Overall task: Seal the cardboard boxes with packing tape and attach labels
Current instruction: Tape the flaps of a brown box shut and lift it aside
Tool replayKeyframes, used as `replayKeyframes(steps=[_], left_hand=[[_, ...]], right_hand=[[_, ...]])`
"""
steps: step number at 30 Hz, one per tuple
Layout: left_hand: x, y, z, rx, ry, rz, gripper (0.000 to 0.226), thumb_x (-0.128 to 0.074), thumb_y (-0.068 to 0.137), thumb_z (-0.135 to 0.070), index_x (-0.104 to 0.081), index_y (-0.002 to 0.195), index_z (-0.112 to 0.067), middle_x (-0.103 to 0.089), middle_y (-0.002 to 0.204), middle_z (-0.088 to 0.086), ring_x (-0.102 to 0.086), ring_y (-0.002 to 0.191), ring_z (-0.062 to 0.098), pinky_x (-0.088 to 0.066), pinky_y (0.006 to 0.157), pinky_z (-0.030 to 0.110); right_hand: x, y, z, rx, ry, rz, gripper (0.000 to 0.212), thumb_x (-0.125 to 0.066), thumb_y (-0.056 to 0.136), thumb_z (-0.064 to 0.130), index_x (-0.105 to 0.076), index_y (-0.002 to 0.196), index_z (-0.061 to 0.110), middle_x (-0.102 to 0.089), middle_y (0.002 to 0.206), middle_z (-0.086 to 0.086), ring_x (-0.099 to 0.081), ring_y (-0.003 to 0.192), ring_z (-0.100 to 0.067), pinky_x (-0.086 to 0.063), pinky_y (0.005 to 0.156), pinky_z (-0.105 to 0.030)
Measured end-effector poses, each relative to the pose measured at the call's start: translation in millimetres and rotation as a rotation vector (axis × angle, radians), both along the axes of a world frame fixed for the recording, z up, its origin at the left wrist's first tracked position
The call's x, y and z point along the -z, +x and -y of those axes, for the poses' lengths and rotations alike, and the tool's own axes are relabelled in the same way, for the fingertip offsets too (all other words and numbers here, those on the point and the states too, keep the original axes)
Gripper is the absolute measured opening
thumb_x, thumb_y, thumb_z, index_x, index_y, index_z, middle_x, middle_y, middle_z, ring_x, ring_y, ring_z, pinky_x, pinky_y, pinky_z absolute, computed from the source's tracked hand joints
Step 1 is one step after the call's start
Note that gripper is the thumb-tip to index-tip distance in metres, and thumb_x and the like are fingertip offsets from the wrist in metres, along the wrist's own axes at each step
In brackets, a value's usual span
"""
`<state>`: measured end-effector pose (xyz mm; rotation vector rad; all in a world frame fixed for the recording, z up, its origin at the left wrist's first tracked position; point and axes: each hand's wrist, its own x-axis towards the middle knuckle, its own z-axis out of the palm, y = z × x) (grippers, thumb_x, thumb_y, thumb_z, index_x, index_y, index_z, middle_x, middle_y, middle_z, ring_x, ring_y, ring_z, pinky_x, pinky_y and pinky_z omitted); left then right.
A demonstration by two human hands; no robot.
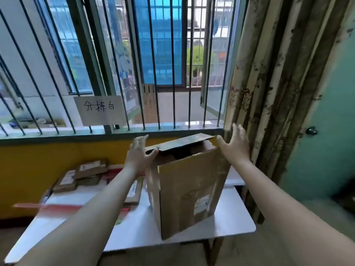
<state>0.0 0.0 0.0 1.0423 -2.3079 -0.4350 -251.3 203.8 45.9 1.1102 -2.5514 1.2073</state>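
A tall cardboard box (189,191) stands upright on the white table (236,223), a little right of the table's middle, one vertical corner turned toward the camera and a small label (201,205) stuck low on its right-hand face. Its top is unsealed: the far flap (179,142) lies tipped over the opening, and the dark inside shows beneath it. The left hand (138,157) reaches to the box's top edge at about 9 o'clock, fingers spread and fairly straight, thumb at the near end of the flap; whether it actually touches the cardboard is hard to tell through the blur. The right hand (234,145) hovers at about 3 o'clock of the opening, palm facing the box, fingers wide apart, holding nothing. Further out at 9 o'clock of the box, a heap of small flat parcels (90,174) lies on the table. Behind, a paper sign (99,110) hangs on the window bars (151,64), and a patterned curtain (278,77) falls at 2 o'clock.
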Motion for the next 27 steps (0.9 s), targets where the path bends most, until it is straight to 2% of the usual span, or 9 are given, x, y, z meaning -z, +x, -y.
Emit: replayKeyframes(steps=[4,6,8,10,13,16,19,23,27], left_hand=[[27.7,1.3,28.4,-0.068,0.298,-0.075,0.099,-0.067,0.087,-0.058,-0.012,0.159,-0.018,-0.016,0.159,0.013,-0.026,0.145,0.034,-0.034,0.113,0.051],[37.0,-7.8,40.3,-0.100,0.469,-0.107,0.110,-0.074,0.083,-0.056,-0.005,0.160,-0.018,-0.013,0.160,0.015,-0.024,0.146,0.036,-0.034,0.113,0.052],[44.0,-15.2,54.4,-0.120,0.588,-0.129,0.105,-0.075,0.085,-0.050,-0.009,0.160,-0.017,-0.017,0.160,0.018,-0.026,0.145,0.038,-0.035,0.111,0.051],[54.1,-19.4,68.1,-0.124,0.630,-0.128,0.089,-0.071,0.086,-0.051,-0.026,0.156,-0.018,-0.032,0.152,0.017,-0.034,0.139,0.039,-0.039,0.108,0.049],[61.8,-24.1,80.9,-0.127,0.644,-0.160,0.068,-0.067,0.081,-0.062,-0.051,0.133,-0.022,-0.048,0.132,0.011,-0.048,0.117,0.030,-0.046,0.090,0.040],[60.7,-31.5,84.5,-0.146,0.644,-0.187,0.048,-0.069,0.090,-0.047,-0.049,0.121,-0.016,-0.047,0.127,0.013,-0.048,0.100,0.025,-0.044,0.078,0.033],[59.6,-36.2,79.4,-0.105,0.634,-0.170,0.030,-0.060,0.097,-0.032,-0.047,0.114,-0.013,-0.056,0.119,0.016,-0.052,0.092,0.024,-0.043,0.064,0.031],[59.6,-39.9,51.4,-0.033,0.660,-0.149,0.032,-0.058,0.093,-0.043,-0.056,0.106,-0.014,-0.064,0.102,0.008,-0.058,0.092,0.025,-0.045,0.071,0.037],[49.6,-42.9,17.8,0.046,0.603,-0.040,0.046,-0.044,0.073,-0.061,-0.065,0.106,-0.036,-0.068,0.104,-0.008,-0.061,0.098,0.019,-0.049,0.080,0.037]], right_hand=[[29.8,13.9,10.9,0.215,-0.135,0.328,0.097,-0.058,0.092,0.056,-0.002,0.159,0.014,0.002,0.166,-0.012,-0.013,0.151,-0.032,-0.028,0.115,-0.045],[39.3,24.9,22.4,0.247,-0.220,0.571,0.097,-0.050,0.093,0.061,0.000,0.159,0.012,-0.004,0.166,-0.012,-0.016,0.151,-0.031,-0.023,0.117,-0.043],[42.7,31.1,34.6,0.257,-0.300,0.681,0.092,-0.042,0.095,0.065,-0.002,0.159,0.013,-0.014,0.165,-0.012,-0.021,0.149,-0.031,-0.020,0.118,-0.041],[48.8,33.0,44.1,0.266,-0.308,0.686,0.087,-0.033,0.096,0.068,-0.002,0.160,0.017,-0.013,0.165,-0.009,-0.020,0.150,-0.031,-0.017,0.119,-0.043],[58.9,31.1,54.0,0.276,-0.261,0.672,0.078,-0.016,0.097,0.069,-0.005,0.160,0.025,0.000,0.167,-0.007,-0.008,0.153,-0.033,-0.008,0.121,-0.051],[72.5,25.5,60.6,0.252,-0.206,0.649,0.076,-0.018,0.098,0.067,-0.005,0.160,0.024,0.007,0.167,-0.007,0.004,0.153,-0.032,-0.002,0.121,-0.051],[89.5,14.2,62.2,0.187,-0.109,0.580,0.079,-0.034,0.100,0.061,-0.003,0.160,0.020,0.012,0.166,-0.006,0.013,0.152,-0.030,-0.001,0.122,-0.047],[97.7,-20.3,47.2,0.119,-0.063,0.584,0.091,-0.050,0.096,0.058,0.003,0.159,0.020,0.020,0.165,-0.005,0.012,0.152,-0.027,-0.004,0.122,-0.044],[104.5,-27.3,29.0,0.135,-0.144,0.633,0.100,-0.056,0.094,0.054,0.013,0.157,0.019,0.022,0.164,-0.004,0.001,0.153,-0.021,-0.013,0.121,-0.035]])
